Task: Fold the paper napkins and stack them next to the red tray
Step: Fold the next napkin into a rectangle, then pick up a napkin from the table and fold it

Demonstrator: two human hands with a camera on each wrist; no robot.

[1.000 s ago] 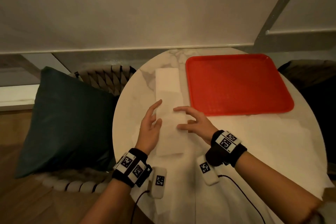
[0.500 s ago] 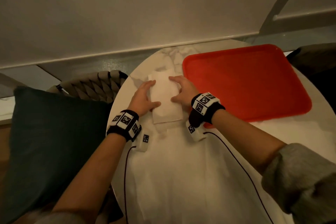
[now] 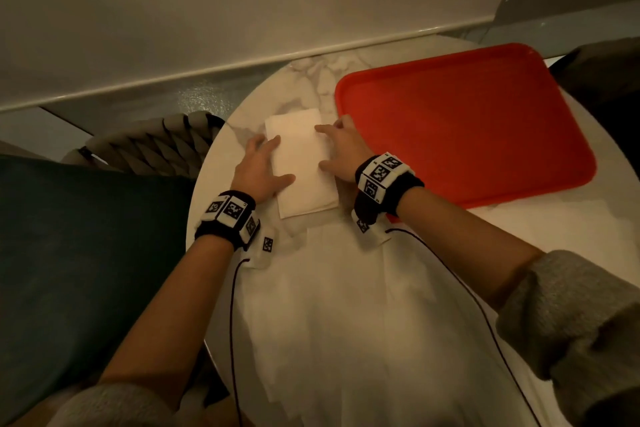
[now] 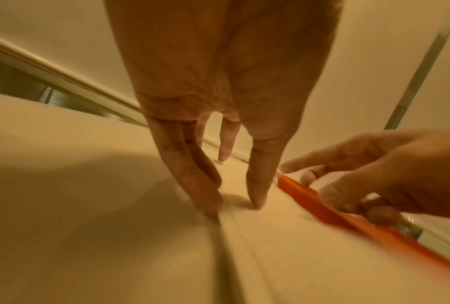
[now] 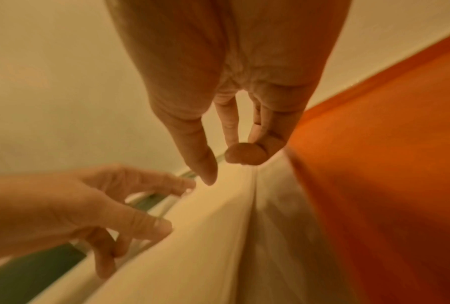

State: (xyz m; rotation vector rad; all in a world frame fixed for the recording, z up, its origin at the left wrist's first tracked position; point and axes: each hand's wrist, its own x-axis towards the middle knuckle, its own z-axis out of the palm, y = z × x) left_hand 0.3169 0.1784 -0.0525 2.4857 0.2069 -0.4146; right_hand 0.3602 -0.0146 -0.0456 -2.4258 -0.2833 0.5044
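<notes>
Head view: on a round marble counter, a folded white napkin lies flat just left of the red tray, its long right edge near the tray's left rim. Left of the tray and napkin, the left hand rests with fingers spread and nearly straight, fingertips and thumb pressing the napkin's left edge; nothing is gripped. On the tray side, the right hand is likewise loosely spread, fingertips on the napkin's right edge, thumb on its face. More unfolded napkin paper lies spread below the tray, toward the person. Thin tissue of this sort looks light, limp and easily torn or creased; it is probably best squared by its edges with flat fingertips, or lifted by a corner pinch.
</notes>
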